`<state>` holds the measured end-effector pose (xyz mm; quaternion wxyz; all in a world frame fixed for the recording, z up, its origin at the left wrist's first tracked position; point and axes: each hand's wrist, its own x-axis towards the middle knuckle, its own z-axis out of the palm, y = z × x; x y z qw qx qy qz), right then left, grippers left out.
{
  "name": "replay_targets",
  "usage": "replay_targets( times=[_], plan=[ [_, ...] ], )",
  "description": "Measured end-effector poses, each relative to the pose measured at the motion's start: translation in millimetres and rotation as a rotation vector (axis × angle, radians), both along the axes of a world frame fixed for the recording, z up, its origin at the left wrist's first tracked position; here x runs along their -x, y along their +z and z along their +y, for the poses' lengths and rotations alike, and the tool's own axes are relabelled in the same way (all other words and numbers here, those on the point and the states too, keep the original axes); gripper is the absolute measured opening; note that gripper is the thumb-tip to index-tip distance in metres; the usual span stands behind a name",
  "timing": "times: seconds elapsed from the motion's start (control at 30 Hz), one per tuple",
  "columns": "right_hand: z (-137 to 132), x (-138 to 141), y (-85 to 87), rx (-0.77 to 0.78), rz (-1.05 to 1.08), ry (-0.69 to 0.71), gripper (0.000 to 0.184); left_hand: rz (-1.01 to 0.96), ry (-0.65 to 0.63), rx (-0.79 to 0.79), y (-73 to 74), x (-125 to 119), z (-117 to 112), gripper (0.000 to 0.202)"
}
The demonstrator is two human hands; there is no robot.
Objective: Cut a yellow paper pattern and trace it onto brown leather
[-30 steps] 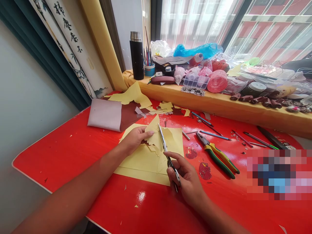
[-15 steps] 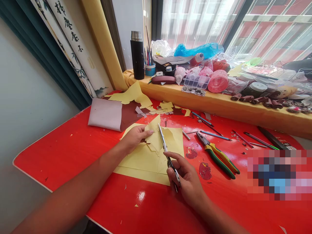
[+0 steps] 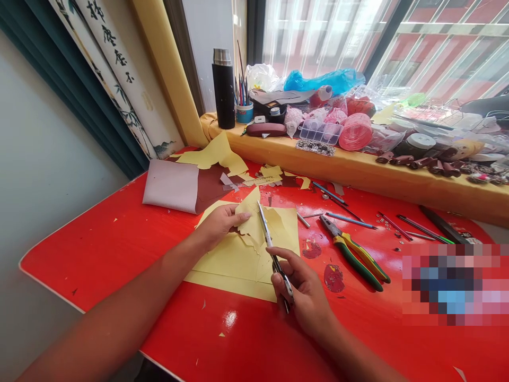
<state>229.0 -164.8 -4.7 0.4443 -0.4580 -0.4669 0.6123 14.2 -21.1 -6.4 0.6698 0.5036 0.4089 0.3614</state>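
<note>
My left hand (image 3: 220,225) pinches a small cut piece of yellow paper (image 3: 249,208) between thumb and fingers, lifted over larger sheets of yellow paper (image 3: 230,276) on the table. My right hand (image 3: 300,284) is wrapped round the handles of a pair of scissors (image 3: 265,225). The scissors' blades point away from me and lie along the right edge of the held piece; I cannot tell whether the blades grip the paper. Another yellow piece with a curved edge (image 3: 280,225) lies just right of the blades.
Green-and-yellow pliers (image 3: 353,252) lie right of the paper, with several thin pencils (image 3: 352,220) behind them. Yellow scraps (image 3: 271,171) and a folded brown sheet (image 3: 170,185) are at the back left. A black thermos (image 3: 224,93) stands on the cluttered sill (image 3: 278,154).
Both hands, the scissors and the paper keep practically the same places. The whole view has shifted very slightly.
</note>
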Motion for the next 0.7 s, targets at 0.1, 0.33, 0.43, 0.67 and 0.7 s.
replay_targets(
  times=[0.1, 0.33, 0.43, 0.67, 0.7],
  plan=[
    [-0.1, -0.1, 0.2, 0.006, -0.002, -0.005, 0.06, 0.001, -0.002, -0.011, -0.4, 0.4, 0.2, 0.041],
    [-0.1, 0.0, 0.4, 0.008, -0.013, -0.009, 0.059, 0.015, 0.051, -0.01, -2.9, 1.8, 3.1, 0.043],
    [-0.1, -0.1, 0.0, 0.01, -0.007, -0.009, 0.059, 0.006, 0.067, 0.002, -3.4, 1.7, 3.4, 0.043],
    [-0.5, -0.9, -1.9, 0.011, 0.002, -0.003, 0.059, 0.018, 0.048, 0.006, -5.2, 1.7, 2.1, 0.042],
    [-0.6, -0.9, -2.1, 0.014, 0.007, -0.003, 0.059, 0.017, 0.042, 0.009, -5.7, 1.9, 2.1, 0.042]
  ],
)
